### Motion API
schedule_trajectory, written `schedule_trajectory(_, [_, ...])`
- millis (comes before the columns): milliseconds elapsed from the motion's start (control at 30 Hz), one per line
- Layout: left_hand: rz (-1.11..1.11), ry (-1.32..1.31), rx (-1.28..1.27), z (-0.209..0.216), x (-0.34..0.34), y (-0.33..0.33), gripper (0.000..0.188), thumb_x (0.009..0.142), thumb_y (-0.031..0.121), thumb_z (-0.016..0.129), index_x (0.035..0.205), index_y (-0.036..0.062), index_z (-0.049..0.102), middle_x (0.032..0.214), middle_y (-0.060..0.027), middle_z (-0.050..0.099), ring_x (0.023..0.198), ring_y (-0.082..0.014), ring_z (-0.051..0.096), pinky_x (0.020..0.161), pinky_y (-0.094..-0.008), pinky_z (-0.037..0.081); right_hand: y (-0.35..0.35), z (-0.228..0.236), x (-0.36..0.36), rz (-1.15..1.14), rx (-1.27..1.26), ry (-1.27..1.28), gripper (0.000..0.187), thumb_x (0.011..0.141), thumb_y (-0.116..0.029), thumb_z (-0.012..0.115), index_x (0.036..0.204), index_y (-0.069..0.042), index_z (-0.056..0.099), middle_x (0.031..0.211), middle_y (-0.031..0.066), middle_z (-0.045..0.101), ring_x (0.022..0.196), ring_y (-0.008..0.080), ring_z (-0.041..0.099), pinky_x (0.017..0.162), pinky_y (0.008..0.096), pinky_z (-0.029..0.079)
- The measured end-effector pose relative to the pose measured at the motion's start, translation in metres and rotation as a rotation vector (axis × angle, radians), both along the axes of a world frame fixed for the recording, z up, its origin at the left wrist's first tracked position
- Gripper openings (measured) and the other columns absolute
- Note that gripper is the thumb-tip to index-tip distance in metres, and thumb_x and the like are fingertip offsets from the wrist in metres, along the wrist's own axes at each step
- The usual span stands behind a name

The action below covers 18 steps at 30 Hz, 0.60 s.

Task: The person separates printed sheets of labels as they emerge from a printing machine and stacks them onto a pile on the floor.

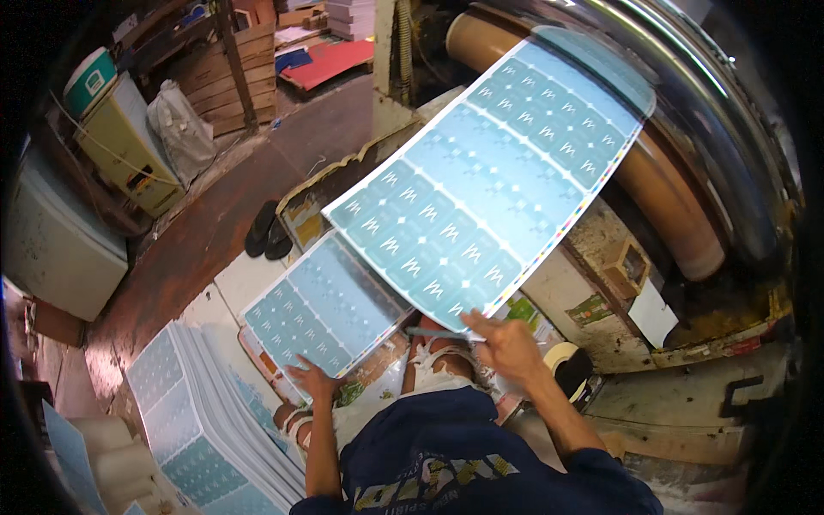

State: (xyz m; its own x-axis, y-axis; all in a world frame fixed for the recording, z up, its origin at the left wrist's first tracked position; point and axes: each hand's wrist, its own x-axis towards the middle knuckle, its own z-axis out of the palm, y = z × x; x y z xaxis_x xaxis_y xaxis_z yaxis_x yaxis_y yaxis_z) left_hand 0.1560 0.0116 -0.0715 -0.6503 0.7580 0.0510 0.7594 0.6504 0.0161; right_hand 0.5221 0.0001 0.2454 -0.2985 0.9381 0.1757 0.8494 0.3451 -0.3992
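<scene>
A long printed sheet (481, 189) in teal and pale blue slopes down from the rollers of a large machine. My right hand (512, 350) is closed at its lower corner, fingers pinching the edge. Close by this hand lies a thin grey bar (438, 333); whether my fingers touch it, I cannot tell. Partly under the hanging sheet, a second printed sheet (300, 313) lies in front of my lap. My left hand (312, 379) rests on its near edge with the fingers spread.
A tall stack of printed sheets (184, 412) stands at my left. Brown roller (687, 215) and shiny metal cylinder (738, 163) curve along the right. Dark slippers (268, 232) lie on the floor. Farther back are a teal-and-white cooler (90, 81) and a red board (330, 64).
</scene>
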Motion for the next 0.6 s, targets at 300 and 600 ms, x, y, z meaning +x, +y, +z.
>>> schedule_trajectory(300, [-0.071,-2.588,0.198,0.249,0.168,0.054,0.051,0.094,0.023,0.061,0.134,0.0007,0.041,0.127,-0.0161,0.054,0.113,-0.0282,0.057,0.095,-0.0436,0.049,-0.005,0.026,-0.023,0.054,-0.147,-0.139,0.048,0.075,-0.011,0.060,0.122,-0.006,0.061,0.113,0.0195,0.065,0.069,0.0335,0.068,0.064,0.0435,0.056])
schedule_trajectory(600, [-0.100,-2.192,0.367,0.239,0.159,0.044,0.046,0.086,0.003,0.067,0.126,-0.0034,0.045,0.112,-0.0151,0.060,0.097,-0.0243,0.063,0.082,-0.0361,0.056,0.032,0.069,0.068,0.071,-0.861,0.389,0.027,0.090,-0.021,0.066,0.111,-0.004,0.067,0.090,0.0102,0.070,0.073,0.0154,0.065,0.067,0.0280,0.053])
